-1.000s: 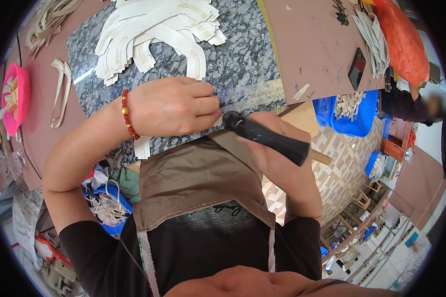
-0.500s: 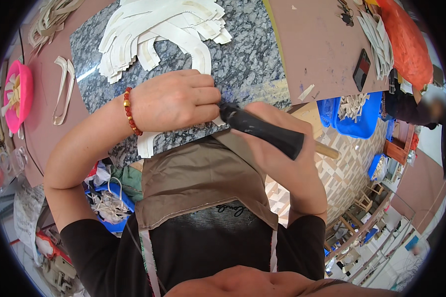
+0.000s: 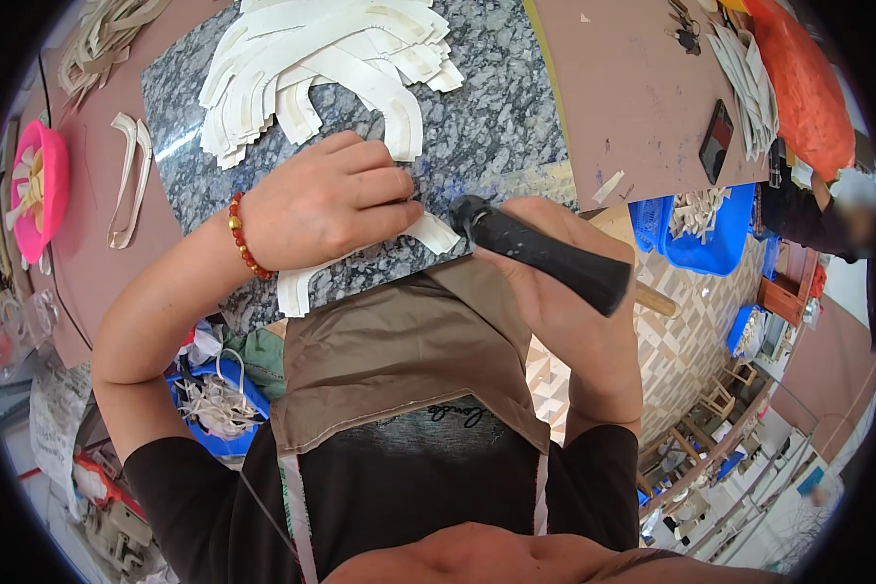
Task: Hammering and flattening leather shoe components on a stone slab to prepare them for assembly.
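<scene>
My left hand, with a red bead bracelet at its wrist, is closed with its fingertips on a curved white strip. One end of a white strip shows under my palm near the slab's front edge; my hand hides the middle. To the right, my right hand is wrapped round a hammer with a black, flaring head and a wooden handle. Its narrow end is just right of the strip, over the speckled grey stone slab. Beyond my left hand lies a pile of white curved strips.
On the brown table are a phone, keys, stacked strips and a red bag. A pink bowl stands left. Blue bins sit right, another lower left. A person is at far right.
My left hand has shifted slightly left and down, uncovering more of the strip. The hammer and my right hand have moved a little to the right, away from my left fingers.
</scene>
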The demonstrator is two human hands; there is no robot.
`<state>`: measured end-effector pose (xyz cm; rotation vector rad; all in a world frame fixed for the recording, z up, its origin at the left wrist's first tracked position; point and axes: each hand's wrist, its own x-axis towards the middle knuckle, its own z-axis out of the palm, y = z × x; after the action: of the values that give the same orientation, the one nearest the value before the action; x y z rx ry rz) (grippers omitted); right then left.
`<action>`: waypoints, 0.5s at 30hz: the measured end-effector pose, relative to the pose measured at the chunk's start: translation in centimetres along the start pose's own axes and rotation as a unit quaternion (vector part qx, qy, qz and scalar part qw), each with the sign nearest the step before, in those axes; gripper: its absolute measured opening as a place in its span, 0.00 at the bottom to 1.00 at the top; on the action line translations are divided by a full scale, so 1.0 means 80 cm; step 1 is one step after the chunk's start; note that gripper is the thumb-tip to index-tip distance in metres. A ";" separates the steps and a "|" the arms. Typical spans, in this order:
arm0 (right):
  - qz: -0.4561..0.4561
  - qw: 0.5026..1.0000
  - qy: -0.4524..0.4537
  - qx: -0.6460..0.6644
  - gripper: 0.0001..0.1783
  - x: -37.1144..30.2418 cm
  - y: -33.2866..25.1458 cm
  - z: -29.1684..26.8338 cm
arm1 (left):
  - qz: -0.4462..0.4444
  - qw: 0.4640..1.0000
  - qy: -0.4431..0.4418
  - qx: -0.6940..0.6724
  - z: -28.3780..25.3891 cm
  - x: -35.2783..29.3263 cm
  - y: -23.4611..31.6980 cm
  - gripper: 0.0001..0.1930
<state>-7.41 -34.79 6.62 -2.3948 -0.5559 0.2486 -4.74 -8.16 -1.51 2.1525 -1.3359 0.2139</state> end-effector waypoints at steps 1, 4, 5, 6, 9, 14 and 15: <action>-0.002 1.000 0.020 0.008 0.13 0.001 -0.001 -0.001 | 0.014 1.000 -0.004 0.025 -0.001 0.001 0.002 0.16; 0.001 1.000 -0.029 -0.008 0.09 0.005 -0.009 0.002 | 0.037 0.994 -0.044 0.095 -0.005 0.003 0.013 0.17; 0.001 1.000 -0.029 -0.008 0.09 0.008 -0.010 -0.001 | 0.037 0.994 -0.044 0.096 -0.006 0.003 0.017 0.17; -0.003 0.999 -0.039 -0.009 0.08 0.012 -0.010 -0.005 | 0.035 0.992 -0.056 0.106 -0.006 0.004 0.021 0.16; -0.006 0.999 -0.048 -0.006 0.09 0.014 -0.013 0.000 | 0.002 0.995 -0.041 0.091 -0.005 0.000 0.019 0.16; -0.017 0.998 -0.049 -0.020 0.09 0.016 -0.015 0.003 | -0.108 0.992 0.049 0.035 -0.002 -0.014 0.025 0.18; -0.013 0.999 -0.046 -0.018 0.09 0.016 -0.015 0.003 | -0.123 0.991 0.052 0.005 -0.002 -0.018 0.028 0.18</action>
<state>-6.76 -33.28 7.16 -2.4194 -0.6386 0.3423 -7.30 -7.69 -1.12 2.2582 -1.0013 0.2316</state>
